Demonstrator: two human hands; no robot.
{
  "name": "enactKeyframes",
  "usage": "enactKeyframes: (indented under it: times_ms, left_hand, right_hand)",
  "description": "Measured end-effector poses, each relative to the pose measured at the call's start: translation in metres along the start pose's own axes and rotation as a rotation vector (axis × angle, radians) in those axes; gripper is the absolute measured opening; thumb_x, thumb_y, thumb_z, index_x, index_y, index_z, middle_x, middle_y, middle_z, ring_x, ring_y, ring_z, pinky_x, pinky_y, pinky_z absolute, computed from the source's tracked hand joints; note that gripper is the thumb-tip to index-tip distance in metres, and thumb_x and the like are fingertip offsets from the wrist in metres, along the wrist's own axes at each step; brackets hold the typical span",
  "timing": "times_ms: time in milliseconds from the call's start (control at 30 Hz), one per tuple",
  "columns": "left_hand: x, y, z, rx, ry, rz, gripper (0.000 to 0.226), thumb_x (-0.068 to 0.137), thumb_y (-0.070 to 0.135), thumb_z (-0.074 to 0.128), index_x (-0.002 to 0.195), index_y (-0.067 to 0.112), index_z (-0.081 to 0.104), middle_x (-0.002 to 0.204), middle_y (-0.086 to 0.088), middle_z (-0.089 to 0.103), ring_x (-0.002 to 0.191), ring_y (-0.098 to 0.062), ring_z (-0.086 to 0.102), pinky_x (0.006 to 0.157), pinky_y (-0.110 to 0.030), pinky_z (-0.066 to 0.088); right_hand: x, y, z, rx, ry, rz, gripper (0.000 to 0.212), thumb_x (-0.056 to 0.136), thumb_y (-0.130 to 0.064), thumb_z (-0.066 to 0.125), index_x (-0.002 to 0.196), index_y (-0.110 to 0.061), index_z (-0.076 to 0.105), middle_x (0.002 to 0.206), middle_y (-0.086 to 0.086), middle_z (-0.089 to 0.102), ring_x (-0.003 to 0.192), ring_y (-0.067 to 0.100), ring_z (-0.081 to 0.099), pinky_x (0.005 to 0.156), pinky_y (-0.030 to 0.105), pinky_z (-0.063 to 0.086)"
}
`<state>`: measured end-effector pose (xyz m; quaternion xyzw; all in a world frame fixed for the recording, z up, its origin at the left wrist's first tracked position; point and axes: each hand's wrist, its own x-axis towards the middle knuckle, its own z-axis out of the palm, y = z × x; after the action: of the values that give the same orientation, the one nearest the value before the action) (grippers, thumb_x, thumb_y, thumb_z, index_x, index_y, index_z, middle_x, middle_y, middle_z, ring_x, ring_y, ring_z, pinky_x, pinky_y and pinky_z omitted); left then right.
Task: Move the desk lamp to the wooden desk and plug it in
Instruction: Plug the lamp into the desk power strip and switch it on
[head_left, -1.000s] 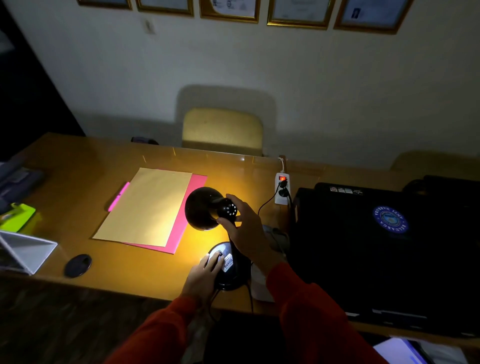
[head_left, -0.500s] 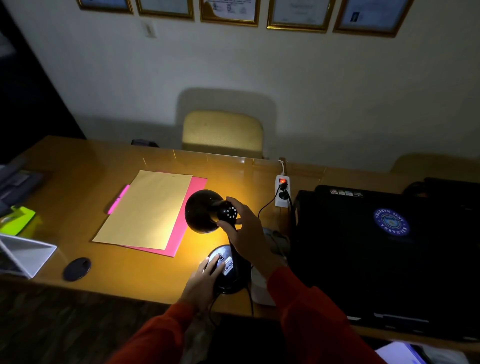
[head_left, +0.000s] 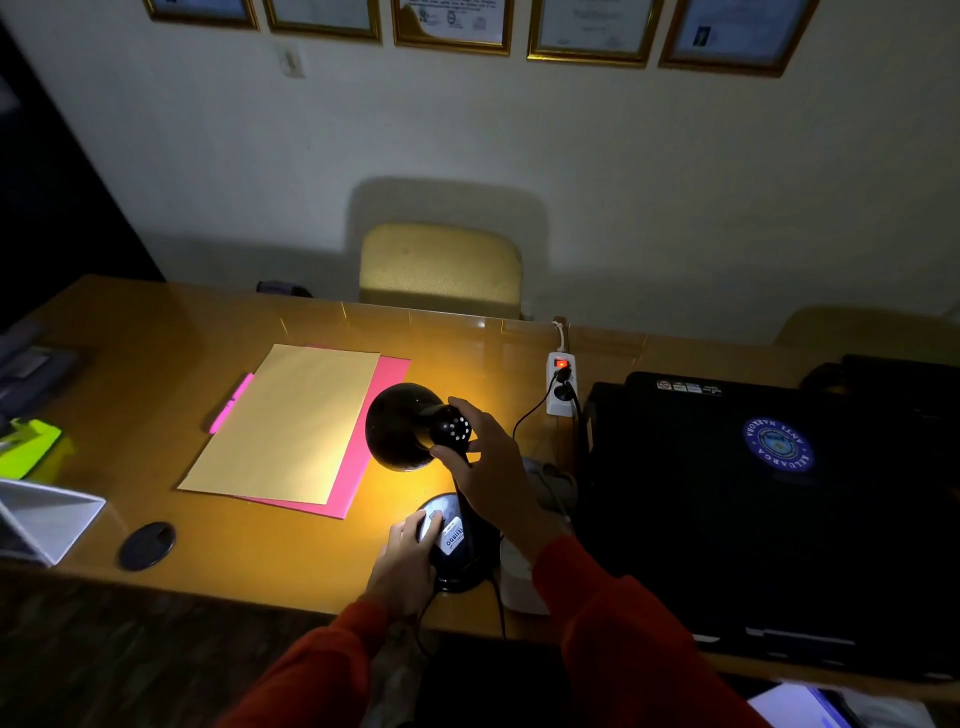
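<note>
The black desk lamp (head_left: 402, 426) stands lit on the wooden desk (head_left: 156, 343), throwing yellow light onto the desktop. My right hand (head_left: 488, 467) grips the back of the lamp head. My left hand (head_left: 408, 558) rests on the round lamp base (head_left: 462, 551), fingers on the switch area beside a white label. The lamp's black cord (head_left: 530, 415) runs to a white power strip (head_left: 561, 384) whose red switch glows, with two plugs seated in it.
A tan envelope (head_left: 285, 421) lies on a pink folder (head_left: 363, 467) with a pink pen (head_left: 231, 402) at its left. A black printer (head_left: 769, 499) fills the right. A black disc (head_left: 147, 545), a white stand (head_left: 47, 519), and a chair (head_left: 441, 267) behind the desk.
The lamp and both hands hold nearly the same places. Only the camera has shifted slightly.
</note>
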<state>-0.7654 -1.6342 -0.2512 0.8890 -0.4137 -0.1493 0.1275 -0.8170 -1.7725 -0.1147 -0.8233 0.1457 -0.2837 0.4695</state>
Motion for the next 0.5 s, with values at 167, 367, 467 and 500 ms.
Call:
enactKeyframes:
  times_ms: [167, 367, 467, 500]
  left_hand:
    - [0.0006, -0.0006, 0.0024, -0.008, 0.015, 0.004, 0.071, 0.075, 0.008, 0.053, 0.142, 0.012, 0.032, 0.150, -0.017, 0.031, 0.130, -0.037, 0.035, 0.096, -0.043, 0.047]
    - [0.0019, -0.0009, 0.0022, -0.008, -0.002, -0.006, 0.071, 0.075, 0.009, 0.051, 0.142, 0.017, 0.030, 0.151, -0.012, 0.028, 0.130, -0.034, 0.033, 0.096, -0.041, 0.047]
    - [0.0027, -0.0008, 0.0023, 0.009, -0.012, -0.013, 0.070, 0.077, 0.010, 0.050, 0.143, 0.017, 0.029, 0.150, -0.012, 0.028, 0.130, -0.034, 0.032, 0.098, -0.040, 0.047]
    - [0.0032, -0.0005, 0.0019, 0.014, -0.016, -0.014, 0.069, 0.077, 0.010, 0.049, 0.143, 0.017, 0.028, 0.150, -0.012, 0.028, 0.130, -0.034, 0.032, 0.097, -0.039, 0.047]
  right_hand:
    - [-0.0002, -0.0015, -0.0005, 0.004, -0.005, 0.003, 0.056, 0.080, -0.019, 0.069, 0.131, -0.018, 0.046, 0.118, 0.012, 0.059, 0.101, 0.021, 0.059, 0.074, 0.022, 0.052]
    - [-0.0012, -0.0036, -0.0012, -0.005, 0.002, -0.006, 0.056, 0.080, -0.017, 0.069, 0.131, -0.015, 0.047, 0.117, 0.013, 0.059, 0.100, 0.021, 0.059, 0.070, 0.023, 0.051]
    - [-0.0016, -0.0040, -0.0013, -0.011, -0.001, -0.007, 0.056, 0.080, -0.017, 0.069, 0.131, -0.015, 0.046, 0.118, 0.013, 0.059, 0.102, 0.022, 0.058, 0.072, 0.025, 0.052]
    - [-0.0016, -0.0041, -0.0014, -0.011, -0.001, -0.006, 0.056, 0.080, -0.017, 0.069, 0.131, -0.015, 0.046, 0.118, 0.013, 0.059, 0.102, 0.022, 0.058, 0.073, 0.026, 0.053]
